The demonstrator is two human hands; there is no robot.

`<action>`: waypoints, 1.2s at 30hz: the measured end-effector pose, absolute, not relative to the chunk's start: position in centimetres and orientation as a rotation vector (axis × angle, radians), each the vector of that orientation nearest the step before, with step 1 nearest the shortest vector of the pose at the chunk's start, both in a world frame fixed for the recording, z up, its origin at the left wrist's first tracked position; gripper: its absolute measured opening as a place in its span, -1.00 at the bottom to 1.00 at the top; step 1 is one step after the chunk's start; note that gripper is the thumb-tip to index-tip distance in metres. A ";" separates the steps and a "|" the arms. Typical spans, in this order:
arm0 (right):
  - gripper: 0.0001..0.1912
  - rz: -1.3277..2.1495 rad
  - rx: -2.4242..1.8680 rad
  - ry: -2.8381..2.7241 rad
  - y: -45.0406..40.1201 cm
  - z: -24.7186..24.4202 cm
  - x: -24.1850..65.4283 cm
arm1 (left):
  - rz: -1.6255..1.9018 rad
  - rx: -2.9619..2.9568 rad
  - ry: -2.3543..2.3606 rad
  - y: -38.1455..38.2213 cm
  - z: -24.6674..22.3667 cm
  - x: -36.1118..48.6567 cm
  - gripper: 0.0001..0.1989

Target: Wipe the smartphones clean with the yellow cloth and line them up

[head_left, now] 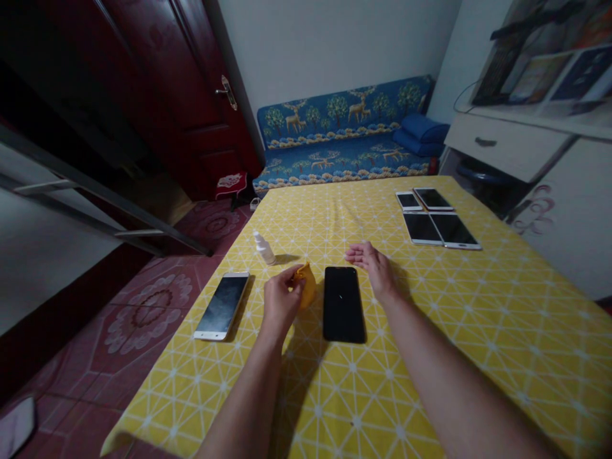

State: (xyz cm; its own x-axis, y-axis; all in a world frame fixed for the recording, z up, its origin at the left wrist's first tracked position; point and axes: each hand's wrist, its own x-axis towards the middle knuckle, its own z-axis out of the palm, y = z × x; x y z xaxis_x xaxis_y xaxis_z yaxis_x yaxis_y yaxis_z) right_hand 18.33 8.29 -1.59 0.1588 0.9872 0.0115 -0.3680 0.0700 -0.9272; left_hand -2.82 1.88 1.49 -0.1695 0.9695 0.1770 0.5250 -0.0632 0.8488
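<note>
My left hand [282, 298] pinches an orange cloth [307, 290] just left of a black phone [342, 306], which lies flat on the yellow patterned tablecloth [354, 401]. Beyond the phone's upper right corner, my right hand [373, 264] is held with its fingers stretched out and nothing in it. A white phone with a dark screen [222, 307] lies to the left of my left hand. Behind that phone stands a small white bottle [264, 249].
Several phones [440, 220] lie grouped at the table's back right. Past the table are a blue patterned sofa [335, 140] and a dark red door [176, 95]. A white cabinet [516, 146] stands at the right, and a metal frame [95, 197] at the left.
</note>
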 end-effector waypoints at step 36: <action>-0.29 1.131 -1.062 -1.003 9.2 -3.1 18.9 | 0.456 2.582 1.279 -1.0 0.6 0.0 -0.55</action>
